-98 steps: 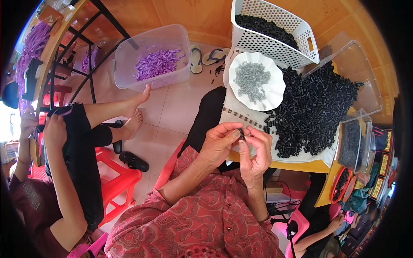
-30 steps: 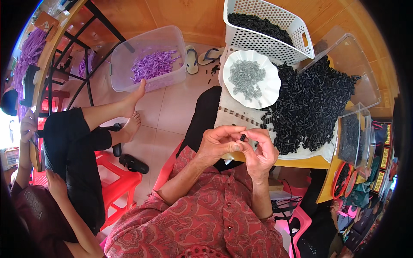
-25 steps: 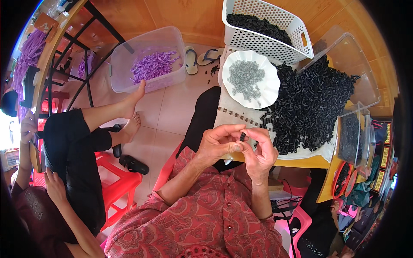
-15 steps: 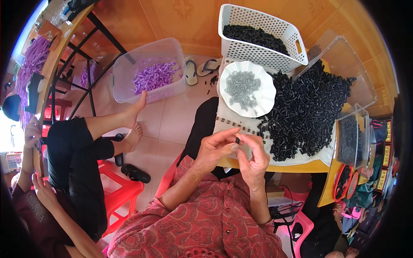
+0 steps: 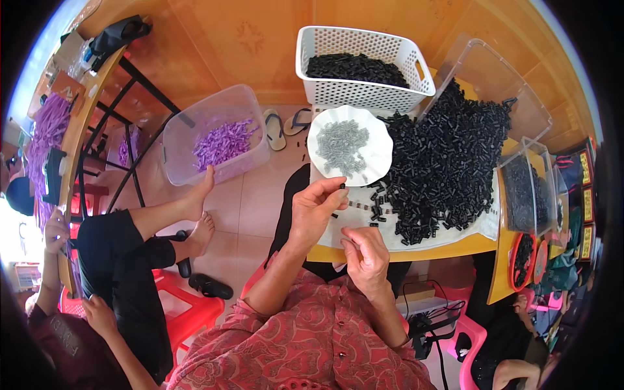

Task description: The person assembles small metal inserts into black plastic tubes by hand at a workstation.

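Observation:
My left hand (image 5: pixel 316 211) pinches a small black tube-like piece (image 5: pixel 342 186) between thumb and fingertip, just below the near edge of a white scalloped plate (image 5: pixel 380 160). Many small clear, greyish pieces (image 5: pixel 343 144) lie on that plate. Lower and to the right, my right hand (image 5: pixel 367 258) is closed above the table's front edge, its thumb and fingers drawn together; whether something tiny is between them is hidden. Right of the plate, a big heap of short black pieces (image 5: pixel 442 175) covers a white cloth (image 5: pixel 416 246).
Behind the heap stand a white perforated basket (image 5: pixel 364 94) of black pieces and a clear bin (image 5: pixel 513 84) tipped over. A clear box (image 5: pixel 520 188) is at the right. On the floor, a plastic tub (image 5: pixel 253 156) holds purple strips. Another person's bare legs (image 5: pixel 172 198) stretch in from the left.
My hands have come apart. The left one, with the black piece, is now farther from the right one and close to the plate; the right has drawn back toward me. The view has shifted.

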Available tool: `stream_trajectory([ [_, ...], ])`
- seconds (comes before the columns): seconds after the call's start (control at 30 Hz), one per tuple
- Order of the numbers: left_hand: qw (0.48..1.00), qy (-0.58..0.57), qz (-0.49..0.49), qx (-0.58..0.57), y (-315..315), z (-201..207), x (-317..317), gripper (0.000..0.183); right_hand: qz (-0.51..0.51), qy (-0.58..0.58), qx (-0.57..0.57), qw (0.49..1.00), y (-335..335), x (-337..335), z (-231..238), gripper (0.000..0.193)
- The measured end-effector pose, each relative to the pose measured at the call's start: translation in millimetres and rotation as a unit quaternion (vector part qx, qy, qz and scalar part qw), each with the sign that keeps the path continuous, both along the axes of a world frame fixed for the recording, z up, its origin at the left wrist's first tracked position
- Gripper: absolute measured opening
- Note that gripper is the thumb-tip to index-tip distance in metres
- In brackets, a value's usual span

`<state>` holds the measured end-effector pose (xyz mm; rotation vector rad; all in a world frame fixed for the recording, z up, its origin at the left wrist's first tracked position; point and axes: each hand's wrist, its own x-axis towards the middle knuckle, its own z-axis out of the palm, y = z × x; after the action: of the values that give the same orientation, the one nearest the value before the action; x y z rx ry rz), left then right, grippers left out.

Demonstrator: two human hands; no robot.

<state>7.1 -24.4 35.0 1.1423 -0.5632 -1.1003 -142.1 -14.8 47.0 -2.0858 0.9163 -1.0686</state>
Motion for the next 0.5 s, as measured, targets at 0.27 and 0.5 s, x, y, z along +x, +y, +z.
stream_trajectory([
  [0.27, 1.000, -0.027, 0.002, -0.012, -46.5, 32.4, 17.3, 0.026, -0.035, -0.022, -0.023, 0.999, 9.1, -13.1, -8.8, 0.021],
  [0.5, 0.986, -0.157, 0.012, -0.047, -148.3, 54.5, 47.1, 0.027, -0.029, -0.012, -0.013, 0.999, 22.6, -16.6, -9.1, 0.019],
])
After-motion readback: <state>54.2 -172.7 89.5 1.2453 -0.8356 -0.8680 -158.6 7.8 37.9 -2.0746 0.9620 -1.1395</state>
